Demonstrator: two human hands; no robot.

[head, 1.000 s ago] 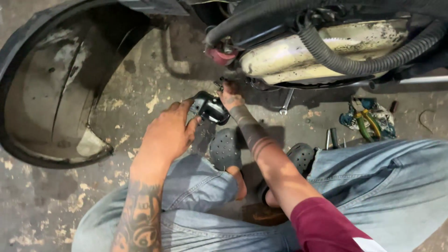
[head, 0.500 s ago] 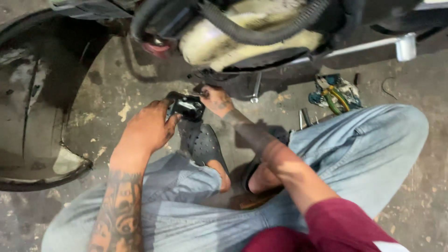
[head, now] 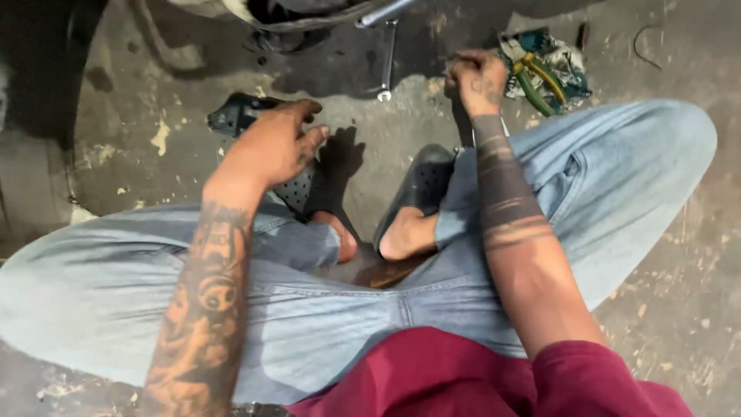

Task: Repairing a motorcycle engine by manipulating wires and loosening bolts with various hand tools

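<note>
The black plastic part [head: 235, 114] lies on the concrete floor [head: 386, 154] just beyond and left of my left hand [head: 274, 147], whose fingers [head: 312, 141] hang loosely spread, holding nothing. My right hand [head: 476, 81] is curled closed, nearer the wrench [head: 386, 62] and the green pliers [head: 536, 77].

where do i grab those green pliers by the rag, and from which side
Take the pliers by the two green handles, squeezed together near their free ends. They lie flat on the rag, slanting down to the right, so come from above on the lower right. The right hand is closest, just to their left. The jaw end is hard to make out.
</note>
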